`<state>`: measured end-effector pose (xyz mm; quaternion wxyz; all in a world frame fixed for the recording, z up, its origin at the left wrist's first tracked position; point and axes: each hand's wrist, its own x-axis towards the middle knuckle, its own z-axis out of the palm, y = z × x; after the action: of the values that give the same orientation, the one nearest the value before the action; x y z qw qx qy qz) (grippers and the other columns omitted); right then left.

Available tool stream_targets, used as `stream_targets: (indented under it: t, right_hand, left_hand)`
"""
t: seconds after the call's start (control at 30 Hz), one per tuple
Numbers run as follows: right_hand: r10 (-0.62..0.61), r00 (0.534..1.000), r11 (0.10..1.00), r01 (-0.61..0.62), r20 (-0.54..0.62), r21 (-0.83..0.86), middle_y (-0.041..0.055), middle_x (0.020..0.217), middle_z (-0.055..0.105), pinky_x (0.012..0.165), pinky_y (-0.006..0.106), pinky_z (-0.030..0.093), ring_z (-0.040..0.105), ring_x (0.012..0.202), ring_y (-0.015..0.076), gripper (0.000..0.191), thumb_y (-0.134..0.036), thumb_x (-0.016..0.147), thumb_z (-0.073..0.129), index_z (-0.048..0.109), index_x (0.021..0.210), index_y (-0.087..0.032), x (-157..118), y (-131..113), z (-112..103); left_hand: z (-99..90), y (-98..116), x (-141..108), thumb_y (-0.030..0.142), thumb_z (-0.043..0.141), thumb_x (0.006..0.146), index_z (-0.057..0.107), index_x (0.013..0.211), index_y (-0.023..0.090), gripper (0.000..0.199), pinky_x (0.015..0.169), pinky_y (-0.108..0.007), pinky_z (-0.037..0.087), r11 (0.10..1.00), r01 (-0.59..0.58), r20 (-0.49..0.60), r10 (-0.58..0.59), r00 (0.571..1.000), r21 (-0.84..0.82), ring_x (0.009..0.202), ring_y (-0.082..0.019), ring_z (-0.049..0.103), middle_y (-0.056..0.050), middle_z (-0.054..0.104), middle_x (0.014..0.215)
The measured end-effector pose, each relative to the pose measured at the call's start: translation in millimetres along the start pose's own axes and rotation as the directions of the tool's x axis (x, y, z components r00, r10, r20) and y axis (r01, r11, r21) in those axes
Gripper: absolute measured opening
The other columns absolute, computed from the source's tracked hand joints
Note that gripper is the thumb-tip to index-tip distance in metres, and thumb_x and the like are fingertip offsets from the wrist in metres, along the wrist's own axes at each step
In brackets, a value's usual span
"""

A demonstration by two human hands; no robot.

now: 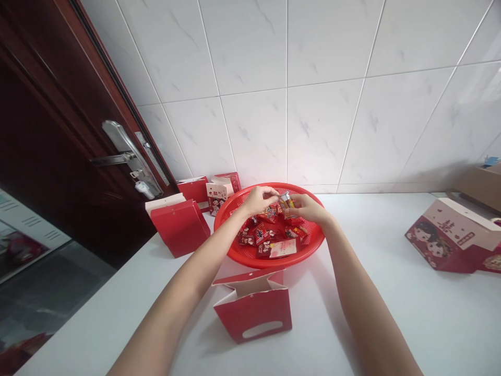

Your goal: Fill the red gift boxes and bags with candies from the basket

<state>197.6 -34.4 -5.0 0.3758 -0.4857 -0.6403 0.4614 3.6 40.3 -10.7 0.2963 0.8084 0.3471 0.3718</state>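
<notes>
Over the red plastic basket (230,249), my right hand (309,209) grips a small wrapped candy (286,201) in a silver and yellow wrapper. From the other side, my left hand (259,201) has its thumb and fingertips pinched at the candy's left corner. Beneath both hands lie several red-wrapped sweets (260,233), with a red and cream card-like packet (278,248) near the basket's front. In front of the basket, between my forearms, an upright red paper gift box (258,313) has its top open; its inside is only partly visible.
More red gift boxes (180,227) stand left of the basket, and a printed one (217,196) is behind them. At the right sit boxes with cartoon figures (442,237) and a brown carton (479,185). A tiled wall (324,130) backs the white table (376,230); a dark door (70,104) is left.
</notes>
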Motion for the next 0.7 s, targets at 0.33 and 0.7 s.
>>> stream_targets:
  t: [0.33,0.7]
  right_hand:
    - [-0.078,0.997,0.997,0.078,0.024,-0.009,0.0032,0.079,0.073,0.079,0.037,0.059,0.073,0.083,0.0231,0.014,-0.029,0.082,0.077,0.067,0.086,-0.020,2,5,-3]
    - [-0.079,0.997,0.997,0.080,0.022,-0.021,0.0036,0.079,0.073,0.070,0.033,0.059,0.072,0.078,0.0204,0.009,-0.025,0.084,0.073,0.069,0.087,-0.018,6,11,-4]
  left_hand:
    - [-0.1,1,0,0.028,0.063,0.078,0.072,0.080,0.017,0.015,0.075,-0.031,0.053,1.000,-0.003,-0.006,0.003,1.000,-0.005,0.079,-0.019,0.069,-0.006,0.076,0.086]
    - [1.2,4,-2,0.026,0.066,0.077,0.072,0.080,0.017,0.012,0.072,-0.029,0.053,1.000,0.004,0.024,-0.003,1.000,-0.024,0.076,-0.018,0.068,-0.004,0.076,0.083]
